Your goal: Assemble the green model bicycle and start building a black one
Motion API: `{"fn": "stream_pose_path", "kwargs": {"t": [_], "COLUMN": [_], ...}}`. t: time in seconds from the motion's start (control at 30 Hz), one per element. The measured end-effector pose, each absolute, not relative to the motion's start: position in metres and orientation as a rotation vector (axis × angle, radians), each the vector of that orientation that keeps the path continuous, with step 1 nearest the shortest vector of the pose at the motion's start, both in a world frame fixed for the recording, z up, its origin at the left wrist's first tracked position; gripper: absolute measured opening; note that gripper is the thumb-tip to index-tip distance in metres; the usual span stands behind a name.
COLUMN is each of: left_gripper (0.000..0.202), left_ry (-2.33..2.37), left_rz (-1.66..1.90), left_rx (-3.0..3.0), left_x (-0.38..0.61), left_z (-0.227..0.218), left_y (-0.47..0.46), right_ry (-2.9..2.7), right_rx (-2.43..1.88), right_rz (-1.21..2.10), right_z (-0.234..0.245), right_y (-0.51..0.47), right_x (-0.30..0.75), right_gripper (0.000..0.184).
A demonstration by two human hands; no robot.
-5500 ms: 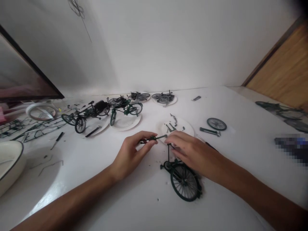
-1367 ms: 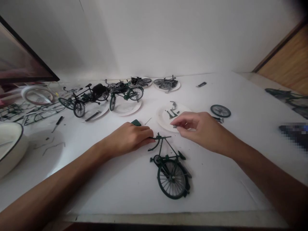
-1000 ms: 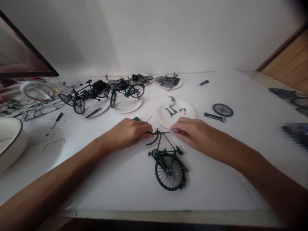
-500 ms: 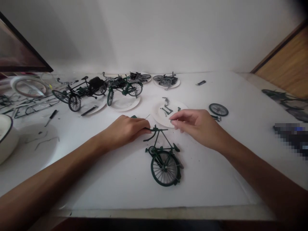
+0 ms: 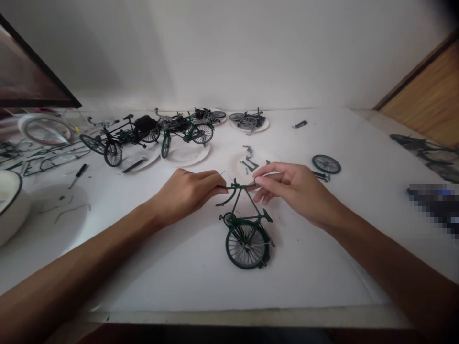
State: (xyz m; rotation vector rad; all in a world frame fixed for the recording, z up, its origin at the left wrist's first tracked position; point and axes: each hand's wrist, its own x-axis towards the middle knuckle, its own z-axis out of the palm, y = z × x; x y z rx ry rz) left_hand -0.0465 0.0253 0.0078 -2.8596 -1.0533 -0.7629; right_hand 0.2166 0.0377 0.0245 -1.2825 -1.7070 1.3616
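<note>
A half-built dark green model bicycle (image 5: 245,229) with one spoked wheel sits on the white table, its frame tilted up toward me. My left hand (image 5: 186,191) is closed, pinching the left end of the bike's top bar. My right hand (image 5: 290,188) pinches the right end of the same bar, perhaps with a tiny part I cannot make out. Just behind my hands lies a white paper plate (image 5: 244,165) with small loose parts.
Two finished model bikes (image 5: 118,138) (image 5: 184,134) stand at the back left on paper plates. Two more plates with parts (image 5: 247,122) are farther back. A loose wheel (image 5: 326,164) lies at the right. A screwdriver (image 5: 78,175), part frames and a bowl (image 5: 10,205) are at the left.
The bicycle frame has been lifted slightly off the table. My right hand came back from the plate to the bar's right end; my left hand has kept its pinch on the left end.
</note>
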Motion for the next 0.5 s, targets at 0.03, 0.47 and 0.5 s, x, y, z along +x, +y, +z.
{"fn": "stream_pose_path", "kwargs": {"t": [0.03,0.47,0.5], "left_gripper": [0.013,0.017,0.017], "left_ry": [-1.056,-1.184,-1.190], "left_rz": [-0.762,-0.764,-0.765], "left_rx": [-2.866,-2.867,-2.877], "left_x": [-0.0465,-0.0432,-0.0430], "left_z": [0.0078,0.0068,0.0068], "left_y": [0.0251,0.0254,0.0254], "right_ry": [-1.706,-1.740,-1.750], "right_rx": [-1.279,-1.329,-1.331], "right_rz": [1.352,1.332,1.346], "right_z": [0.0240,0.0199,0.0193], "right_y": [0.0368,0.0308,0.0309], "right_x": [0.2156,0.2118,0.2119], "right_gripper": [0.027,0.027,0.027]}}
